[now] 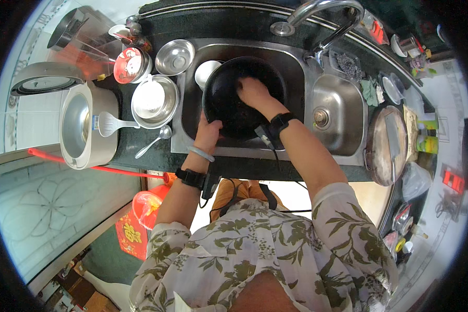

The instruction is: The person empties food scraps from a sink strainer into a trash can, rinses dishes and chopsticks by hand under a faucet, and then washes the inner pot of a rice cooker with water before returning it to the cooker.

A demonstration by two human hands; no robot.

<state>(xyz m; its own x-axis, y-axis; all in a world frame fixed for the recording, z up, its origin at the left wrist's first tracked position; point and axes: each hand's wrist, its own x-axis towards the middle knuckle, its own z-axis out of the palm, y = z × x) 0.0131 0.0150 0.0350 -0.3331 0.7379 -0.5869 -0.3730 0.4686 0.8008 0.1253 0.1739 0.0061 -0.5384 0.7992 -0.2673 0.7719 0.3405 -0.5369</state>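
A black wok (230,105) rests over the large basin (294,82) of a stainless steel sink. My left hand (208,134) grips the wok's near left rim, thumb on the inside. Inside the wok, my right hand (253,93) is curled against the inner surface. Its fingers are blurred and turned away, so whether they hold anything is hidden. A small white bowl (206,73) shows partly behind the wok's left edge. Over the sink's far right side arches a chrome faucet (323,50).
Left of the sink stand steel bowls (175,57), a red patterned bowl (127,65), a spoon (152,142) and an open rice cooker (72,128) with a white rice paddle (111,124). Right are a small basin (341,132) and a round chopping board (380,148) bearing a cleaver (393,136).
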